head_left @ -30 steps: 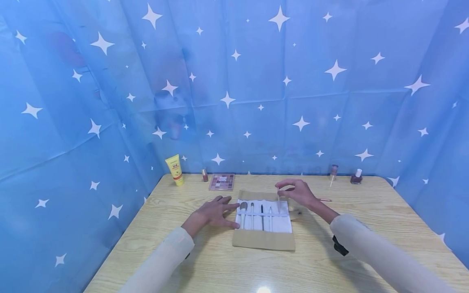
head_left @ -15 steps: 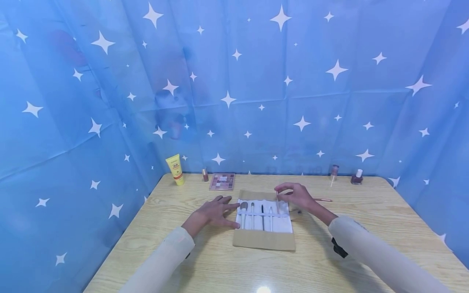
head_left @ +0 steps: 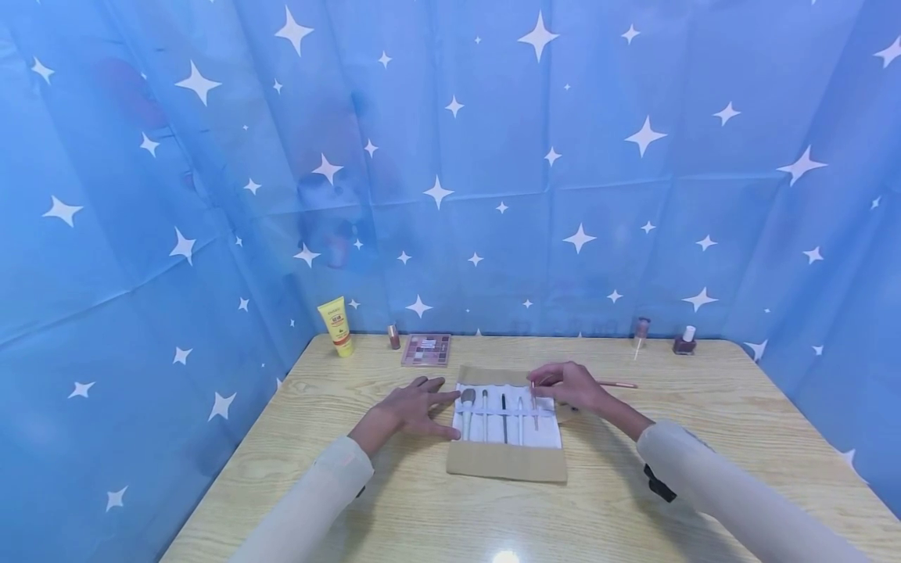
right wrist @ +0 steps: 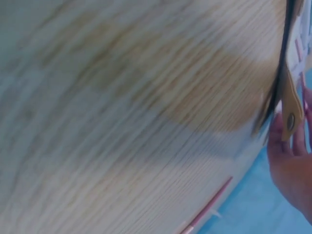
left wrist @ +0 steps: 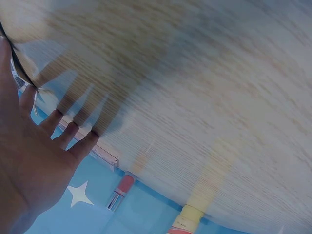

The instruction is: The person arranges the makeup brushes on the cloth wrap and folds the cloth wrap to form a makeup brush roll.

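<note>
A tan brush roll (head_left: 507, 463) lies unfolded on the table, its white lining showing. Several makeup brushes (head_left: 468, 410) stand in a row under its elastic band. At the roll's right end, my right hand (head_left: 573, 385) pinches the upper part of a thin pink makeup brush (head_left: 536, 416), whose lower part lies over the lining past the band. My left hand (head_left: 414, 409) has its fingers spread, with fingertips touching the roll's left edge. In the right wrist view, a tan strap with a metal snap (right wrist: 291, 108) hangs beside my right hand's fingers.
Along the back stand a yellow tube (head_left: 336, 328), a lipstick-like tube (head_left: 393, 337), a dark nail polish bottle (head_left: 685, 341) and a small clear-and-mauve tube (head_left: 640, 332). An eyeshadow palette (head_left: 425, 349) lies behind the roll. Another pink stick (head_left: 619, 384) lies right of it.
My right hand has come down and toward me, and the pink brush has slid farther down through the band over the lining. The left hand stays in place.
</note>
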`<state>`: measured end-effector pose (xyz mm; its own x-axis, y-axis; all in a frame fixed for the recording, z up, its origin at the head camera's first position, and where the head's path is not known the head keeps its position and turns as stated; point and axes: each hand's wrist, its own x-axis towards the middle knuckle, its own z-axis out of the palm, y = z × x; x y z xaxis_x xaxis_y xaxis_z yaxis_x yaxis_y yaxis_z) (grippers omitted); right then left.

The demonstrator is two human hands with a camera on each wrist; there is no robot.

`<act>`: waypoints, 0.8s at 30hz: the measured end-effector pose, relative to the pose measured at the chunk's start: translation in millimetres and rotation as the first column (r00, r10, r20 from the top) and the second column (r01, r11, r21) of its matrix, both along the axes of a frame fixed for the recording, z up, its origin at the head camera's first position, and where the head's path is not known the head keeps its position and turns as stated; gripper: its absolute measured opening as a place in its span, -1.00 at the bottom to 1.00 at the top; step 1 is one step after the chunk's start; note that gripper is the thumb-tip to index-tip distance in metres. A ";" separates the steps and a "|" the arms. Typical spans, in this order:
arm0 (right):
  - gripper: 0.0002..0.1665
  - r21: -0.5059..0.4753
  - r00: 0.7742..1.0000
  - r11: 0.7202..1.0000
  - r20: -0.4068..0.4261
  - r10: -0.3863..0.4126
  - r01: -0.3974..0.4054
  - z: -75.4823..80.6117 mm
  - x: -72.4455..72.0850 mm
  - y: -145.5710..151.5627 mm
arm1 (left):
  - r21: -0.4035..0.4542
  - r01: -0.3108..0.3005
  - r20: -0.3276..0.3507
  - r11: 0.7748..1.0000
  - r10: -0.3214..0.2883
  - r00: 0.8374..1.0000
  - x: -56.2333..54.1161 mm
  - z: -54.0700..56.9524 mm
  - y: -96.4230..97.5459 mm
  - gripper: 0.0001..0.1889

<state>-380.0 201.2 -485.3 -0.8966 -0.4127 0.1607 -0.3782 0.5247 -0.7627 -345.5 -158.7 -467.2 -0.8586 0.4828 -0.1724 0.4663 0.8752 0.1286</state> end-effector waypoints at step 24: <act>-0.84 0.099 0.964 0.973 -0.147 0.223 -0.210 -7.1 11.9 11.2 | 0.005 0.011 0.004 1.000 -0.011 1.000 1.7 1.2 0.4 -0.05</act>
